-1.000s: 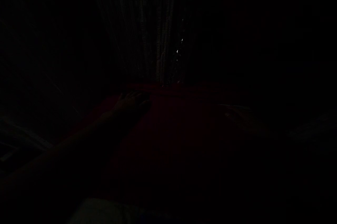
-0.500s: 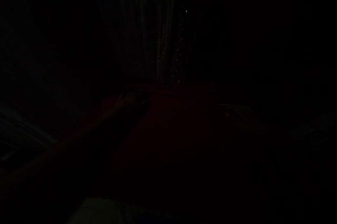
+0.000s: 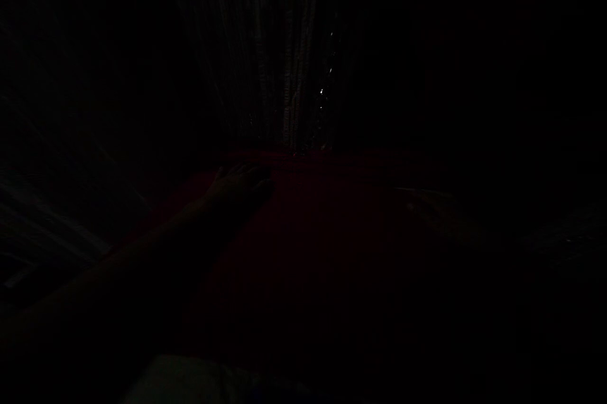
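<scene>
The scene is nearly black. My left hand (image 3: 237,184) reaches forward from the lower left and lies flat, fingers stretched out, on a dark red cloth (image 3: 322,227) spread in front of me. Nothing shows in that hand. My right hand is not visible; only a faint pale streak (image 3: 427,198) shows on the right of the cloth, too dim to name.
A pale striped hanging, perhaps a curtain (image 3: 279,62), rises behind the cloth, with tiny glints of light beside it. A faint light patch (image 3: 180,379) lies at the bottom edge. Everything else is lost in darkness.
My left hand has stayed in the same place on the red cloth. Only the small glints by the hanging shift slightly.
</scene>
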Demonstrator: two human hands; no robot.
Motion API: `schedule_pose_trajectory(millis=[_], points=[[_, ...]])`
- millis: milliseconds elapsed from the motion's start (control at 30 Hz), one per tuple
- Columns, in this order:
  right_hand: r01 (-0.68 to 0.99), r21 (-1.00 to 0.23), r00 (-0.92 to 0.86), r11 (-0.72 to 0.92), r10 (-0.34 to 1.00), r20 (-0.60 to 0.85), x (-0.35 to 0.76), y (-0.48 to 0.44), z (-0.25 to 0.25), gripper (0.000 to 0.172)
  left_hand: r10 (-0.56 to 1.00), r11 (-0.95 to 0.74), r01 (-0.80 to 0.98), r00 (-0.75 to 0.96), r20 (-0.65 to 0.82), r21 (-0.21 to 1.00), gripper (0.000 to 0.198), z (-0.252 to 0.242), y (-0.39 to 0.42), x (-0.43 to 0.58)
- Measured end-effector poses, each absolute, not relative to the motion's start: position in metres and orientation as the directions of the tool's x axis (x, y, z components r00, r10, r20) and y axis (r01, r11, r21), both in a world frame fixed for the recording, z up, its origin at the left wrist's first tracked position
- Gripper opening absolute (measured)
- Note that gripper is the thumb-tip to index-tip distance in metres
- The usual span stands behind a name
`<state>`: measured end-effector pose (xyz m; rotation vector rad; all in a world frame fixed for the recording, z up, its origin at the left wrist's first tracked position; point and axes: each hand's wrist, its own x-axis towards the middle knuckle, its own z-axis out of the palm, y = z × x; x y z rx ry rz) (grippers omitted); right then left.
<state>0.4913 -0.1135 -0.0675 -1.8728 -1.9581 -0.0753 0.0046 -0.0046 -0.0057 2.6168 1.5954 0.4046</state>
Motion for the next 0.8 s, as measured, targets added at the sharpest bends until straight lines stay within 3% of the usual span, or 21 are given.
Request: schedule_pose_trajectory(millis=[433,800], points=[[0.975,-0.215,0.017,0.06,0.941,0.338,0.49,-0.115,-0.067,0.073,0.879,-0.464,0.871,0.429,0.205,0.165,0.051,-0.008,-0.004,0.005],[0.975,-0.176,-0.06,0.135,0.925,0.375,0.499,-0.111,-0.073,0.068,0.883,-0.452,0.881,0.421,0.208,0.14,0.05,-0.013,0.001,0.002]])
